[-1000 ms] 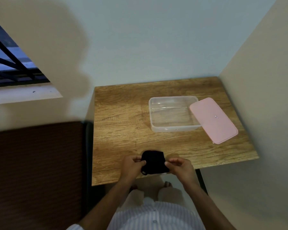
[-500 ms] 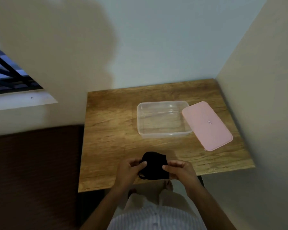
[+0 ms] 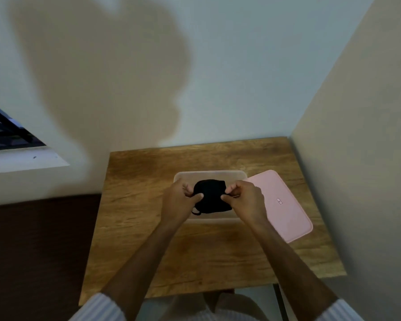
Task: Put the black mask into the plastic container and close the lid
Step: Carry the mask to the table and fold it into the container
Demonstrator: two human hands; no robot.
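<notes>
The black mask [image 3: 210, 196] is folded and held over the clear plastic container [image 3: 208, 175] on the wooden table [image 3: 134, 218]. My left hand [image 3: 180, 200] pinches the mask's left edge and my right hand [image 3: 245, 198] pinches its right edge. An ear loop hangs from the mask's lower left. Whether the mask touches the container's floor cannot be told. The pink lid [image 3: 285, 205] lies flat just right of the container, its left edge against the container's rim. My hands hide most of the container's front half.
The table stands in a corner, with a wall behind it and another wall [image 3: 357, 158] along its right edge. A dark brown surface [image 3: 37, 251] lies left of the table. A barred window [image 3: 7, 133] is at far left.
Both hands have carried the mask from the table's near edge forward to above the container. The camera has tilted closer to the table.
</notes>
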